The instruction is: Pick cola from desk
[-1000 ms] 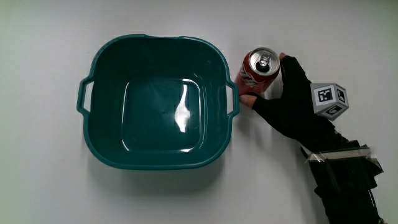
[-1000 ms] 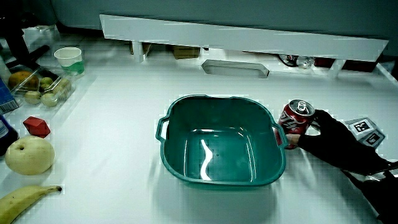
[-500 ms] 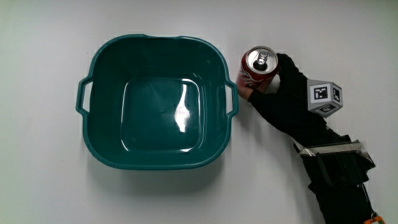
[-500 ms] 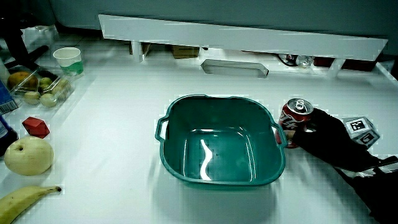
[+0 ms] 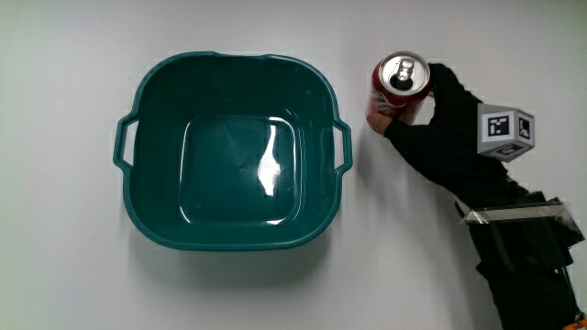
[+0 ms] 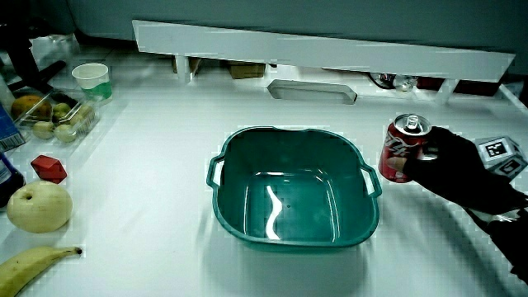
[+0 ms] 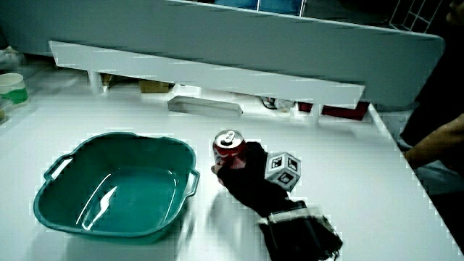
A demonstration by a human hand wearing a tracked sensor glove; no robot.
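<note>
Fingers [image 5: 438, 84] of the gloved hand [image 5: 445, 137] wrap round the red cola can [image 5: 398, 87], thumb on the side facing the person and the rest curled over the side away from them, so the grip is closed on the can's body. That hold from the side keeps the can upright and its opened top level, which I take to be the point: a tilt could spill it. The can sits just beside the teal basin [image 5: 156, 220], close to the basin's handle [image 5: 344, 147]. In a side view the can [image 6: 402, 150] seems to stand clear of the white table [image 6: 148, 239], though I cannot be sure its base has left the surface. The patterned cube [image 5: 504, 133] rides on the back of the hand, farther from the basin than the can is.

The basin is empty and glossy inside. The table is plain white and smooth. In a side view, well apart from the basin, lie a banana [image 6: 29, 266], an apple [image 6: 37, 206], a small red block [image 6: 48, 167], a clear tray of fruit [image 6: 51, 117] and a pale green cup [image 6: 91, 80]. A low white partition [image 6: 330, 49] closes off the table, farther from the person than the basin.
</note>
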